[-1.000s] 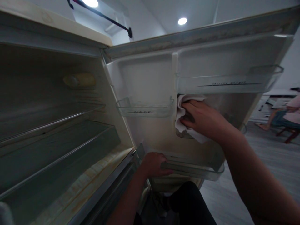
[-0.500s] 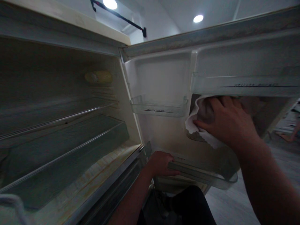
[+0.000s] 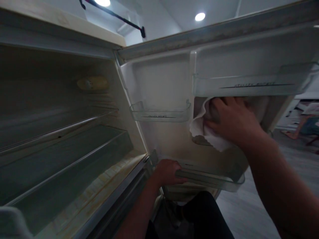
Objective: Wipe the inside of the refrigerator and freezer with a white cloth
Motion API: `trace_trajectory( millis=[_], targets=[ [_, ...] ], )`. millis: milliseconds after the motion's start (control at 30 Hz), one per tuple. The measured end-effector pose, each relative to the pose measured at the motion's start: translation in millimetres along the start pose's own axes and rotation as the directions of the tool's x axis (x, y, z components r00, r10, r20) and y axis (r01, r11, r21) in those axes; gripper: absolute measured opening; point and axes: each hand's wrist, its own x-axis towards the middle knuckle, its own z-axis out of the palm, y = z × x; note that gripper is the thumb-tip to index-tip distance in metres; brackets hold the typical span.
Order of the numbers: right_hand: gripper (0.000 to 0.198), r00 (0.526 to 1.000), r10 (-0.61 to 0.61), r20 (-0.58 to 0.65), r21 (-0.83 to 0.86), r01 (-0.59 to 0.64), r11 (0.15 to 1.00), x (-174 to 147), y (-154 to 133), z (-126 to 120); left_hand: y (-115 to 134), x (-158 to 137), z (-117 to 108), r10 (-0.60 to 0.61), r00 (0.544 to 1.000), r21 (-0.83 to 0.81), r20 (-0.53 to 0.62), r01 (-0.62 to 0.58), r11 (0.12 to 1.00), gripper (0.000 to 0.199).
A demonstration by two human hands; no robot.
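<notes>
My right hand (image 3: 233, 121) grips a white cloth (image 3: 199, 124) and presses it against a recessed panel on the inside of the open fridge door (image 3: 166, 73), just under the upper right door shelf (image 3: 249, 85). Part of the cloth hangs below my fingers. Lower down, my left hand (image 3: 168, 172) is closed around the left part of the clear bottom door shelf (image 3: 211, 181), with fingers over its rim. A small clear door shelf (image 3: 160, 114) sits higher up on the left of the door.
On the left is the fridge interior, with a glass shelf (image 3: 62, 127), a clear drawer (image 3: 74, 166) and a yellowed lamp cover (image 3: 92, 83). Brown stains mark the fridge floor (image 3: 99, 186). My knee (image 3: 206, 209) is under the door. Another person's leg (image 3: 296, 129) shows far right.
The whole view has shifted slightly, so the fridge and door sit further left. My right hand stays on the panel with the cloth; my left hand now wraps the shelf rim more closely.
</notes>
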Motion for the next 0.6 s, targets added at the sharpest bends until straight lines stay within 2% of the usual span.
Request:
trace_trajectory(
  millis=[67, 133, 333, 500, 600],
  targets=[
    [0.052, 0.994, 0.113, -0.002, -0.073, -0.113, 0.991, -9, 15, -6, 0, 0, 0, 0.009, 1.0, 0.0, -0.004, -0.009, 1.0, 0.061],
    [0.052, 0.988, 0.156, 0.01, -0.119, -0.154, 0.981, -14, 26, -9, -1, 1, 1, 0.009, 1.0, -0.001, -0.003, -0.009, 1.0, 0.063],
    [0.053, 0.991, 0.014, 0.13, -0.104, 0.0, 0.995, -7, 32, -1, -1, 4, 4, -0.011, 1.0, -0.001, -0.003, 0.011, 1.0, 0.065],
    [0.036, 0.959, -0.025, 0.283, -0.03, 0.035, 0.999, 10, 14, 1, 1, 8, 3, -0.012, 1.0, 0.0, 0.002, 0.012, 1.0, 0.065],
    [0.026, 0.942, -0.155, 0.299, 0.094, 0.132, 0.987, 23, 2, 7, 2, 10, 3, -0.025, 1.0, 0.006, 0.002, 0.025, 1.0, 0.067]
  ],
)
